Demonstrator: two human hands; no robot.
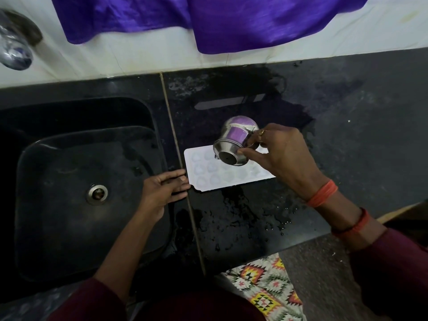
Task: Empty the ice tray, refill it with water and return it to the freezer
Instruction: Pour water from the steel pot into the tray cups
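Steel pot [234,144] tilting in the grip of your right hand [280,154] is risking flooding the ice tray [208,172] your straight-fingered left hand [162,191] is steadying.

Purple cloth [208,19] against white wall [139,59], black sink [69,158] with steel drain [97,194], patterned fabric [266,286] at bottom

One ice tray [209,181], one steel pot [232,144], one sink [69,172], one tap [14,44].
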